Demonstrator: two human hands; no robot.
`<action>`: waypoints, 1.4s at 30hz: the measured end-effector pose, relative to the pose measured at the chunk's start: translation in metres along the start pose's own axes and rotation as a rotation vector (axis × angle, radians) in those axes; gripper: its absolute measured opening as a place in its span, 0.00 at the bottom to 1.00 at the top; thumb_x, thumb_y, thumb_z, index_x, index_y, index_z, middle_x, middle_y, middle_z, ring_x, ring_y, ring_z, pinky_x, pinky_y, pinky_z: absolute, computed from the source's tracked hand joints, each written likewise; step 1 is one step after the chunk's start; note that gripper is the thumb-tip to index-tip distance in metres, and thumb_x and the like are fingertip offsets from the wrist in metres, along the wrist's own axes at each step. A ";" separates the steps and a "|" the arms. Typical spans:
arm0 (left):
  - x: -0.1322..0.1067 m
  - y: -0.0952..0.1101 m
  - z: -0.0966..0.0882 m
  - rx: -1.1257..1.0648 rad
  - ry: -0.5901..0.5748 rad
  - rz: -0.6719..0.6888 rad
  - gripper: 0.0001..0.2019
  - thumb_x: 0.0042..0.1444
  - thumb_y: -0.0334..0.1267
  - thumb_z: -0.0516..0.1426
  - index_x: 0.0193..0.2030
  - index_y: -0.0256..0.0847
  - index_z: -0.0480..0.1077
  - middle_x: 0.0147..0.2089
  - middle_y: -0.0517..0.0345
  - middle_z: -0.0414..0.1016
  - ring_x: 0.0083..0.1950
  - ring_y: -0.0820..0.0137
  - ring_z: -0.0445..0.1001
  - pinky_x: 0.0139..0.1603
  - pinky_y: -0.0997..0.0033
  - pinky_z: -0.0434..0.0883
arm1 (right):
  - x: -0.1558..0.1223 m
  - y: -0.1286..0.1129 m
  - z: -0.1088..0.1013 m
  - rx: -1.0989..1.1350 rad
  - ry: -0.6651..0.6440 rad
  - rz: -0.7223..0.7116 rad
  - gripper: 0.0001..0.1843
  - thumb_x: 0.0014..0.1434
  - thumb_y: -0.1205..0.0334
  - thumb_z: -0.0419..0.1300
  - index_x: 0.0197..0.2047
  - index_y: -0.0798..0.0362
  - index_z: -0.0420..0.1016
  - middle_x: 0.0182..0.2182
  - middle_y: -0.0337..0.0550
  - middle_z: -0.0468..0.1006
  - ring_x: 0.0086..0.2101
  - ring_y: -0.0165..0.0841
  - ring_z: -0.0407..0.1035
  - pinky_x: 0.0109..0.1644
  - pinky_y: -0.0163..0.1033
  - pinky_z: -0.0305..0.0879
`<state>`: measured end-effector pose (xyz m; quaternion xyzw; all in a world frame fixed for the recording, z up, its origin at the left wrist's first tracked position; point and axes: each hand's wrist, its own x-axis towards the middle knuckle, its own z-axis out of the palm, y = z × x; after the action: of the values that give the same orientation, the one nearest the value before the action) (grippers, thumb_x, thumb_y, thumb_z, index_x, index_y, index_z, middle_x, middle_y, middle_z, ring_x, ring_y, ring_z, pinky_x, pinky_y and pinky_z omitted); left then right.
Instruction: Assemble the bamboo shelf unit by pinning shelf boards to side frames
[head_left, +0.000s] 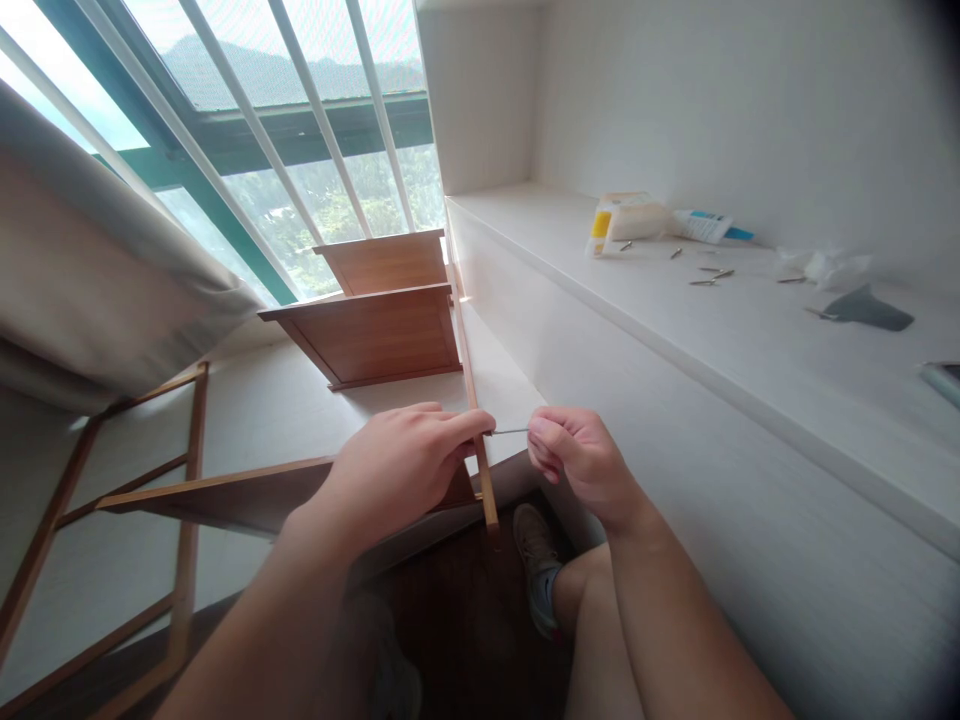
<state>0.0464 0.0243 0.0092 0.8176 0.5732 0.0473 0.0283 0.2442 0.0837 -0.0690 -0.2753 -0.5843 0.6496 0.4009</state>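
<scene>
My left hand (409, 455) is closed around a narrow wooden post (469, 375) of a brown shelf frame, its fingertips at the spot where a thin metal rod meets the wood. My right hand (574, 450) is closed in a pinch on that metal rod (511, 431), a slim tool whose handle end is hidden in the fist. The rod lies level, its far end against the post by my left fingers. Two brown wooden boards (375, 340) join the post farther off, and a lower board (225, 490) runs under my left forearm.
A white ledge (712, 340) on the right bears several screws (705, 283), a tube (701, 225), a yellow-and-white packet (602, 225), a crumpled plastic bag (825, 265) and a dark grey piece (870, 308). A wooden ladder-like frame (191, 440) leans left by a curtain (112, 270).
</scene>
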 end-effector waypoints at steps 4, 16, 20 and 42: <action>-0.001 0.000 0.001 0.006 -0.002 0.000 0.13 0.64 0.35 0.48 0.50 0.54 0.68 0.34 0.62 0.74 0.36 0.68 0.71 0.32 0.70 0.58 | 0.002 -0.002 0.009 0.313 -0.010 0.125 0.20 0.62 0.60 0.54 0.20 0.52 0.55 0.14 0.29 0.51 0.14 0.23 0.49 0.19 0.33 0.41; -0.001 0.001 -0.001 -0.014 0.001 0.001 0.13 0.64 0.34 0.49 0.51 0.53 0.69 0.35 0.61 0.75 0.37 0.68 0.72 0.33 0.70 0.60 | 0.000 -0.007 -0.001 0.074 0.049 0.034 0.21 0.61 0.54 0.58 0.20 0.54 0.63 0.15 0.33 0.60 0.17 0.25 0.57 0.22 0.34 0.51; -0.001 0.001 -0.001 -0.021 0.001 0.001 0.13 0.64 0.35 0.49 0.51 0.54 0.69 0.36 0.62 0.75 0.37 0.68 0.72 0.33 0.71 0.59 | -0.002 -0.012 -0.011 -0.150 0.019 -0.010 0.19 0.61 0.52 0.59 0.23 0.55 0.70 0.17 0.36 0.66 0.20 0.26 0.59 0.25 0.34 0.55; -0.001 0.001 0.001 0.031 0.030 0.019 0.13 0.63 0.34 0.48 0.50 0.52 0.69 0.33 0.60 0.75 0.35 0.68 0.72 0.30 0.71 0.59 | -0.005 -0.006 -0.005 -0.094 0.078 -0.121 0.10 0.60 0.58 0.61 0.44 0.51 0.72 0.20 0.34 0.69 0.22 0.28 0.63 0.26 0.35 0.60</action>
<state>0.0467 0.0229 0.0078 0.8225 0.5665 0.0508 0.0068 0.2524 0.0824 -0.0642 -0.2832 -0.6138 0.5847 0.4486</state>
